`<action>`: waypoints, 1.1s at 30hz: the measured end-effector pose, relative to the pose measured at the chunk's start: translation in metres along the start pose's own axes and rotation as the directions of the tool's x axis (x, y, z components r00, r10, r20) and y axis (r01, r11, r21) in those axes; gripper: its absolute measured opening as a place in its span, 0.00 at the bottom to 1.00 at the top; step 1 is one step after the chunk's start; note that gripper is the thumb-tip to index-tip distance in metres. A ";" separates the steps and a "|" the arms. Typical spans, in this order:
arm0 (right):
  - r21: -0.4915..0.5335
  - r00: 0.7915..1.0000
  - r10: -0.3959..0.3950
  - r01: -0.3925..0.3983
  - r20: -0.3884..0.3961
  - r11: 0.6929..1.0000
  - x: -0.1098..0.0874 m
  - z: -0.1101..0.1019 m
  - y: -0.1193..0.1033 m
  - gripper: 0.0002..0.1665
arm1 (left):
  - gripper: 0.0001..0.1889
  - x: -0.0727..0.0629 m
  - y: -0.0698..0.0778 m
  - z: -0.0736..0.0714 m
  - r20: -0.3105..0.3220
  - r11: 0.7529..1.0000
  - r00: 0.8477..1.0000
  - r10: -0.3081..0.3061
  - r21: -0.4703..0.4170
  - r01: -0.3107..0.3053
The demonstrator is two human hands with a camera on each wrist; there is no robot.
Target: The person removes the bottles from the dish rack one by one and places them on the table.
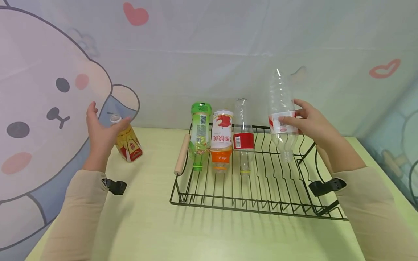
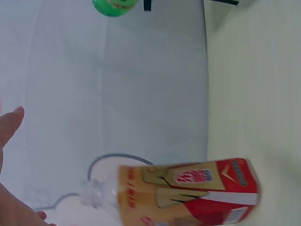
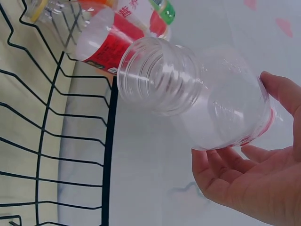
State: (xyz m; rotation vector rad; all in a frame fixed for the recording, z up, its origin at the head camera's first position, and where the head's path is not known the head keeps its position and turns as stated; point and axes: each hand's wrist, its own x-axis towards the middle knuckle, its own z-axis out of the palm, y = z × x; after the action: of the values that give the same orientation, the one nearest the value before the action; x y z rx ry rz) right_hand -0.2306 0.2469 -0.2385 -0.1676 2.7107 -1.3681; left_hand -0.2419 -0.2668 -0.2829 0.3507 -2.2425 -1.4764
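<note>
My right hand (image 1: 311, 121) grips a clear plastic bottle (image 1: 281, 123) with a white and red label, neck down, above the right part of a black wire rack (image 1: 271, 201). In the right wrist view its uncapped mouth (image 3: 146, 75) faces the camera, with thumb and fingers around the label area. At the left, my left hand (image 1: 101, 136) has its thumb and fingers spread beside a gold and red bottle (image 1: 130, 145) standing on the table. The left wrist view shows this bottle (image 2: 188, 193) apart from the visible fingers.
Upside down in the rack lean a green bottle (image 1: 200, 134), a white and orange bottle (image 1: 222, 139) and a clear red-labelled bottle (image 1: 244, 141). A wooden handle (image 1: 182, 154) is at the rack's left side. Behind the table (image 1: 143, 224) hangs a cartoon-printed cloth (image 1: 209, 65).
</note>
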 end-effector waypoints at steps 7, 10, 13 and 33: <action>0.018 0.999 -0.035 0.035 0.020 0.999 -0.006 -0.001 -0.012 0.55 | 0.56 -0.016 0.033 0.008 0.070 0.986 0.986 0.154 0.049 -0.158; 0.023 0.998 -0.045 0.044 0.031 0.999 -0.007 -0.001 -0.015 0.53 | 0.56 -0.026 0.049 0.013 0.103 0.968 0.968 0.228 0.084 -0.237; 0.021 0.998 -0.056 0.056 0.042 0.998 -0.010 0.000 -0.018 0.53 | 0.55 -0.036 0.062 0.019 0.138 0.948 0.950 0.281 0.117 -0.297; -0.143 0.981 -0.161 0.176 0.111 0.974 -0.033 0.015 -0.040 0.45 | 0.52 -0.089 0.101 0.064 0.377 0.732 0.692 0.616 0.051 -0.679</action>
State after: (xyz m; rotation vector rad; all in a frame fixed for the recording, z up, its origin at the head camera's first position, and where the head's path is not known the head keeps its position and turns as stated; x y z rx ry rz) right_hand -0.1943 0.2161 -0.2133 -0.4752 2.7703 -1.1550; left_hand -0.1920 -0.1362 -0.2308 -0.6595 -2.3889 -0.9785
